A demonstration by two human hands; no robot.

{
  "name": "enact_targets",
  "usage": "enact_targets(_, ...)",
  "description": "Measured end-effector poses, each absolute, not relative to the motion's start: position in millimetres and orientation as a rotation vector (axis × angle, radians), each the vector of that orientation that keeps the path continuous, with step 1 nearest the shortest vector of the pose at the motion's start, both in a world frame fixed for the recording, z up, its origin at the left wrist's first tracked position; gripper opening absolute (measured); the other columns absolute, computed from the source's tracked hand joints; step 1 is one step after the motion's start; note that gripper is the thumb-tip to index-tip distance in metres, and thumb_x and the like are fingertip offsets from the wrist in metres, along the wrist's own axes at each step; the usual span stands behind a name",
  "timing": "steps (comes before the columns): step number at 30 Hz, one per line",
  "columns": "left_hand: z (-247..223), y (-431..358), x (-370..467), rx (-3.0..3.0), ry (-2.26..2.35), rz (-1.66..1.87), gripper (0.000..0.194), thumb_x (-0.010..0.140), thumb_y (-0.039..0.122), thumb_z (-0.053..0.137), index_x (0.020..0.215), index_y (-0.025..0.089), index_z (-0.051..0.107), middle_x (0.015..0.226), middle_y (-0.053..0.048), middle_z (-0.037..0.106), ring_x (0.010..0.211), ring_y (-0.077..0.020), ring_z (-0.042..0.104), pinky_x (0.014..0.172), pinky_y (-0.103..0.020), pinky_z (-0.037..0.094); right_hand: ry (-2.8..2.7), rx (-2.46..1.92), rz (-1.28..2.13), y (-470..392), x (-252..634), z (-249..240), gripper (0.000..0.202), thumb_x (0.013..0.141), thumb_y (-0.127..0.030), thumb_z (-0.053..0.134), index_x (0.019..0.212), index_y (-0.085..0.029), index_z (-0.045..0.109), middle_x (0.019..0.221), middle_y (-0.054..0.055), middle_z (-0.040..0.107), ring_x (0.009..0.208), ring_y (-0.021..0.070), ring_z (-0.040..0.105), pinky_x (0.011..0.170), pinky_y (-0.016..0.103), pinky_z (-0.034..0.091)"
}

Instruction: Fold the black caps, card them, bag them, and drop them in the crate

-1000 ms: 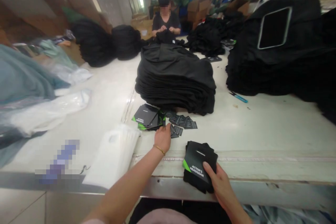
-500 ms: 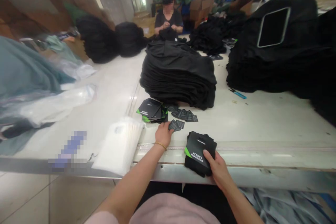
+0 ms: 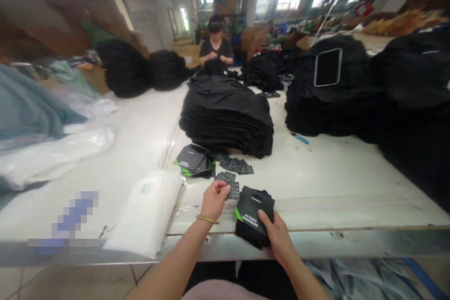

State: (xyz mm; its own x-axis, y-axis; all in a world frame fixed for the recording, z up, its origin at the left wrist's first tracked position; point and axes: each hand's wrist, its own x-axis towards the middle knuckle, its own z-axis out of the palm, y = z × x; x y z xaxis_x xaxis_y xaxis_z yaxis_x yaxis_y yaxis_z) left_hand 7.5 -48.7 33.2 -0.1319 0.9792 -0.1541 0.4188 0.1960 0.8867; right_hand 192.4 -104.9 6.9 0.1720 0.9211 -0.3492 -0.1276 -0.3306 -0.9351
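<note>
My left hand (image 3: 215,200) pinches a small dark printed label (image 3: 233,190) between thumb and fingers. More loose labels (image 3: 236,165) lie fanned on the table just beyond it. My right hand (image 3: 277,234) grips folded black headgear with a black and green card (image 3: 253,211) on its front, reading "ACTOR'S HEADGEAR", at the table's near edge. The thumb presses on the card. A stack of matching cards (image 3: 192,158) sits behind my left hand. Left of that hand lies a pile of clear plastic bags (image 3: 146,213).
A tall stack of folded black cloth (image 3: 227,117) stands mid-table. Blue-handled thread snips (image 3: 299,138) lie to its right, beside black heaps bearing a phone-like framed object (image 3: 327,67). A co-worker (image 3: 215,49) handles black cloth across the table.
My left hand has picked up a label from the loose ones and brought it closer to the card in my right hand. The view has tilted up and shifted a little right.
</note>
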Motion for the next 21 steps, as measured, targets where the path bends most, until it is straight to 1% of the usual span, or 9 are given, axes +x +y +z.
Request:
enact_targets(3,36.4,-70.6,37.1,1.535,1.569,0.812,0.009,0.077,0.026,0.053,0.078,0.019,0.058,0.064,0.002,0.060,0.062,-0.0120,0.056,0.060,-0.023,0.040,-0.917,-1.419,1.349,-104.6,181.6,19.0,0.053,0.069,-0.044,0.062,0.113,-0.014,0.059,0.103,0.010,0.067,0.100,0.0262,0.057,0.091,0.041,0.042)
enact_targets(4,37.1,-77.2,45.1,1.602,1.577,0.787,0.007,0.076,0.024,0.054,0.078,0.019,0.058,0.065,0.002,0.060,0.064,-0.0124,0.056,0.062,-0.024,0.040,-0.946,-1.415,1.357,-104.1,179.2,22.6,0.053,0.069,-0.044,0.061,0.112,-0.014,0.060,0.101,0.010,0.068,0.100,0.0264,0.057,0.091,0.042,0.041)
enact_targets(5,38.1,-83.1,50.8,1.636,1.592,0.770,0.008,0.076,0.023,0.054,0.082,0.020,0.058,0.066,0.003,0.060,0.064,-0.0128,0.056,0.063,-0.024,0.040,-0.967,-1.416,1.365,-103.7,177.7,25.6,0.052,0.068,-0.044,0.062,0.110,-0.013,0.061,0.099,0.009,0.068,0.099,0.0265,0.057,0.091,0.042,0.041)
enact_targets(8,45.2,-94.9,47.1,1.590,1.586,0.777,0.022,0.076,0.027,0.055,0.097,0.020,0.054,0.065,0.003,0.060,0.063,-0.0131,0.056,0.061,-0.024,0.041,-0.974,-1.435,1.396,-105.2,179.3,29.0,0.050,0.064,-0.044,0.065,0.104,-0.013,0.064,0.094,0.009,0.069,0.095,0.0262,0.059,0.088,0.040,0.044)
enact_targets(11,56.5,-96.0,0.4,1.591,1.638,0.928,0.022,0.080,0.033,0.052,0.098,0.020,0.056,0.070,0.002,0.061,0.064,-0.0121,0.056,0.062,-0.023,0.043,-0.845,-1.514,1.467,-108.8,188.2,24.1,0.056,0.059,-0.046,0.069,0.102,-0.012,0.063,0.091,0.009,0.070,0.086,0.0264,0.063,0.082,0.038,0.048)
enact_targets(15,59.6,-90.9,-112.8,1.426,2.197,1.217,0.028,0.082,0.033,0.045,0.103,0.017,0.056,0.095,-0.007,0.063,0.077,-0.0155,0.058,0.071,-0.029,0.045,-0.690,-1.617,1.546,-103.6,198.6,13.5,0.068,0.052,-0.049,0.072,0.108,-0.013,0.058,0.092,0.008,0.070,0.083,0.0263,0.065,0.075,0.035,0.051)
enact_targets(17,50.2,-90.4,-161.6,1.266,2.386,1.107,0.035,0.079,0.034,0.048,0.107,0.014,0.055,0.100,-0.010,0.062,0.082,-0.0187,0.058,0.077,-0.033,0.045,-0.739,-1.637,1.538,-98.7,199.4,12.0,0.069,0.050,-0.049,0.073,0.108,-0.014,0.058,0.096,0.007,0.070,0.087,0.0265,0.064,0.076,0.034,0.051)
enact_targets(19,36.3,-90.2,-189.3,1.177,2.370,0.951,0.031,0.079,0.034,0.048,0.100,0.014,0.059,0.093,-0.009,0.066,0.082,-0.0200,0.060,0.078,-0.034,0.045,-0.798,-1.656,1.522,-94.9,199.1,11.7,0.067,0.050,-0.049,0.073,0.106,-0.015,0.060,0.098,0.007,0.070,0.090,0.0272,0.063,0.079,0.034,0.050)
enact_targets(21,24.4,-89.7,-197.4,1.163,2.300,0.901,0.028,0.080,0.035,0.045,0.090,0.015,0.063,0.086,-0.006,0.068,0.082,-0.0197,0.061,0.079,-0.031,0.046,-0.820,-1.675,1.513,-92.6,199.5,9.3,0.063,0.050,-0.049,0.073,0.103,-0.015,0.062,0.097,0.008,0.070,0.091,0.0284,0.063,0.081,0.037,0.049)
